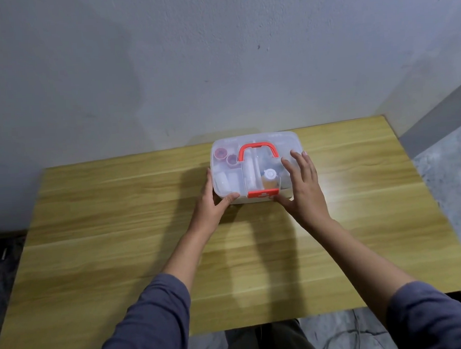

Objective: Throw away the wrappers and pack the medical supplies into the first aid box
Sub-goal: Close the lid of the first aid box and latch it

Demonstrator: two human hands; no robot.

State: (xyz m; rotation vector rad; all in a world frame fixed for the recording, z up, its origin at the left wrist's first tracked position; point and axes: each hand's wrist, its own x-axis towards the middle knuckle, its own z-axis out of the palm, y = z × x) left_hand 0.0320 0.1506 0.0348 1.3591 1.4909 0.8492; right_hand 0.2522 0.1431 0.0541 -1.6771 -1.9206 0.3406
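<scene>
Supplies sit packed inside a clear plastic first aid box (256,167) that stands on the far half of a wooden table (119,235), close to a grey wall (216,53). Its see-through lid (276,142) is down over the contents. A red handle (255,151) lies flat across the top of the lid, and a red clasp (263,193) sits at the middle of the near edge.

Through the lid, the box shows several compartments. Two round pinkish-red rolls (225,157) lie side by side in the far left section. Below them, in the near left section, are pale white items too blurred to name. A small bottle with a white cap (270,176) stands in the near middle section, just behind the clasp.

The left hand (215,205) cups the box's near left corner, fingers spread along the left side and the thumb pressed to the front edge. The right hand (303,186) rests on the right part of the lid with fingers fanned wide and flat, thumb reaching toward the clasp; it grips nothing. Both forearms come out of blue-grey sleeves (152,327).
</scene>
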